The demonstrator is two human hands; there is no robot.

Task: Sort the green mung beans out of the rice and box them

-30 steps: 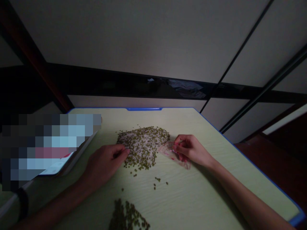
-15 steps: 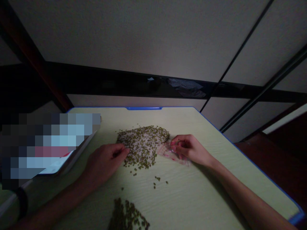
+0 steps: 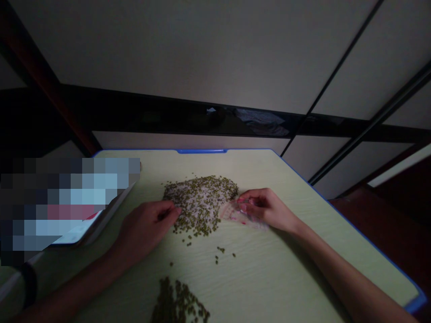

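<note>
A pile of small green beans mixed with white grains (image 3: 202,199) is spread on the pale table (image 3: 269,278). At its left edge, my left hand (image 3: 150,226) is closed in a pinch, its fingertips touching the pile; whatever it may hold is hidden. My right hand (image 3: 261,205), to the right of the pile, pinches a clear plastic bag with red print (image 3: 235,214), which lies crumpled against the pile's right side. Nearer to me, a second heap of green beans (image 3: 180,303) runs past the bottom of the view.
Several stray beans (image 3: 220,249) lie between the two heaps. On the left is a tablet-like device (image 3: 72,235), its screen mostly blurred out. The table has a blue rim with a blue handle (image 3: 202,151) at the far side, close to a pale cabinet (image 3: 188,58).
Both hands stay almost where they were. The plastic bag has shifted slightly beneath my right fingers, and the view has tilted a touch.
</note>
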